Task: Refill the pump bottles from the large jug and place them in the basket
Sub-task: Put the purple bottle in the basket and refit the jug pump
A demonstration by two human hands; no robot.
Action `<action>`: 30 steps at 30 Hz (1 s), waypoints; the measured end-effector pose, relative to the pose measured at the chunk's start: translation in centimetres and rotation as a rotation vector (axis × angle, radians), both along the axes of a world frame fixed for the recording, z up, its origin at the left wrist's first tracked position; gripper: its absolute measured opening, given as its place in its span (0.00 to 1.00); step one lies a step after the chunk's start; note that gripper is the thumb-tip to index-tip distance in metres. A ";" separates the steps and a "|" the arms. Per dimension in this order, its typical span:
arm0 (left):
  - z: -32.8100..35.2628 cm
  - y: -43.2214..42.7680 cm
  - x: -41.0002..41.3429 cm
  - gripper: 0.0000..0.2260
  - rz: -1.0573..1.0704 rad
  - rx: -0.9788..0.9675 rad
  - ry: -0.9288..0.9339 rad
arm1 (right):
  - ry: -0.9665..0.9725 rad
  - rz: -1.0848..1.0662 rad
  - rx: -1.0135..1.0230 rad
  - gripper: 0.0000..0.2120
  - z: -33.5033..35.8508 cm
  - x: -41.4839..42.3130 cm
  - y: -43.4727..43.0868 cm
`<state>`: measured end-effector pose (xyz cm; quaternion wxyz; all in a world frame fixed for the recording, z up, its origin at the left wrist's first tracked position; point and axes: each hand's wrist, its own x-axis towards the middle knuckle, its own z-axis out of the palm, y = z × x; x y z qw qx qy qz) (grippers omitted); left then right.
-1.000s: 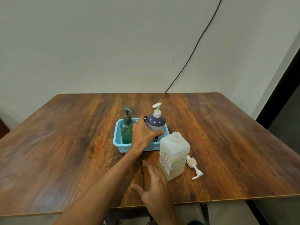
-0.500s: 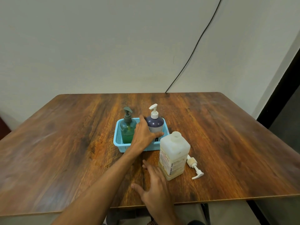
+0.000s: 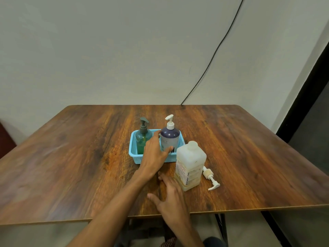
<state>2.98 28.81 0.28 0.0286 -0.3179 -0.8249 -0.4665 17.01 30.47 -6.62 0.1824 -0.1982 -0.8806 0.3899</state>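
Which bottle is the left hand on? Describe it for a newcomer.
On the wooden table sits a light-blue basket holding two pump bottles. The left hand touches the right one: the dark purple bottle with a white pump, unlike the green bottle beside it.

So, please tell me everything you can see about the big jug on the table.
The jug is a square-sided bottle of cloudy, translucent plastic, as it looks, with a short round neck and no pump fitted. It stands upright on the table, just in front of the basket. A label with dark print runs down its front side. Yellowish liquid shows in its lower part. A loose pump lies beside it. The right hand rests close by; contact is unclear.
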 end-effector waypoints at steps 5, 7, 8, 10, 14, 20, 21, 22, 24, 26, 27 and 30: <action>-1.1 -3.0 2.1 0.26 0.041 0.080 0.034 | 0.121 -0.023 -0.033 0.26 0.2 0.7 -0.2; -1.3 -4.2 3.2 0.23 0.041 0.152 0.021 | 0.179 -0.025 -0.065 0.23 0.4 1.0 -0.3; -1.4 -4.9 3.7 0.22 0.038 0.185 0.010 | 0.204 -0.024 -0.077 0.22 0.5 1.2 -0.3; -1.6 -6.0 4.9 0.21 0.026 0.246 -0.029 | 0.259 -0.023 -0.102 0.19 0.8 1.8 -0.5; -2.2 -7.2 7.5 0.18 -0.005 0.335 -0.113 | 0.403 -0.061 -0.128 0.14 1.1 3.7 -0.8; -3.0 -6.4 9.9 0.22 -0.034 0.346 -0.074 | 0.585 -0.204 -0.136 0.11 2.2 7.2 1.1; -3.0 -6.2 10.0 0.24 -0.039 0.337 -0.071 | 0.610 -0.226 -0.133 0.10 2.4 7.6 1.6; -3.2 -5.9 10.1 0.26 -0.045 0.327 -0.072 | 0.628 -0.248 -0.118 0.09 2.6 7.9 2.2; -3.4 -5.3 10.2 0.31 -0.049 0.302 -0.082 | 0.647 -0.292 -0.090 0.09 2.9 8.3 3.4; -3.7 -4.5 10.2 0.36 -0.049 0.274 -0.099 | 0.656 -0.331 -0.087 0.09 2.9 8.4 4.7; -3.9 -4.1 10.2 0.38 -0.052 0.262 -0.104 | 0.658 -0.352 -0.095 0.09 2.8 8.4 5.3; -4.1 -2.9 10.0 0.43 -0.073 0.225 -0.126 | 0.637 -0.414 -0.125 0.08 2.5 8.2 6.8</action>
